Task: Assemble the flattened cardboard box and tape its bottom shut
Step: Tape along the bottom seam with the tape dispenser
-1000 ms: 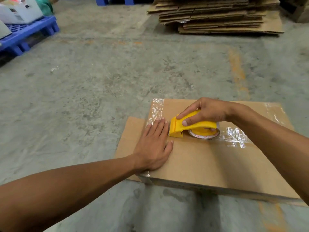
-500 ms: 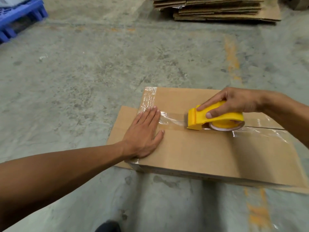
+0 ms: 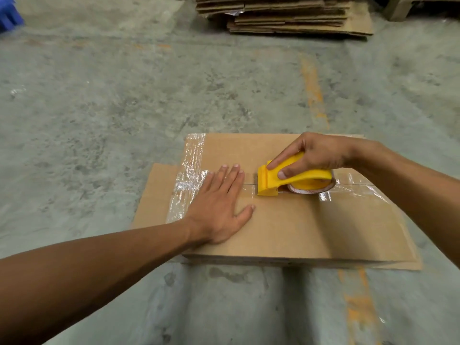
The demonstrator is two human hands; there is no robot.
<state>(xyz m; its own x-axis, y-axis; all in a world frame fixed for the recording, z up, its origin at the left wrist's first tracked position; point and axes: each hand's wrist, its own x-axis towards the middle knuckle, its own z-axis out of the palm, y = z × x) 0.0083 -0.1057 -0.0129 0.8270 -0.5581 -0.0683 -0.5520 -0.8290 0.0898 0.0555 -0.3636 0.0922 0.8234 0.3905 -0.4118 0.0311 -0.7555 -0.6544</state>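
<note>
A brown cardboard box (image 3: 286,227) stands on the concrete floor with its folded flaps facing up. Clear tape (image 3: 191,165) covers its left edge and runs along the middle seam. My left hand (image 3: 220,207) lies flat, fingers spread, on the box left of centre, over the seam. My right hand (image 3: 316,153) grips a yellow tape dispenser (image 3: 293,179) that rests on the seam just right of my left fingertips. A roll of clear tape sits inside the dispenser.
A stack of flattened cardboard sheets (image 3: 286,16) lies on the floor at the back. A wooden pallet corner (image 3: 403,6) shows at the top right and a blue pallet corner (image 3: 10,13) at the top left. A faded orange line (image 3: 315,93) runs along the floor.
The dispenser first slid right along the seam, away from my left hand, laying tape. Now it sits close to my left fingertips again. My left hand stays flat on the box.
</note>
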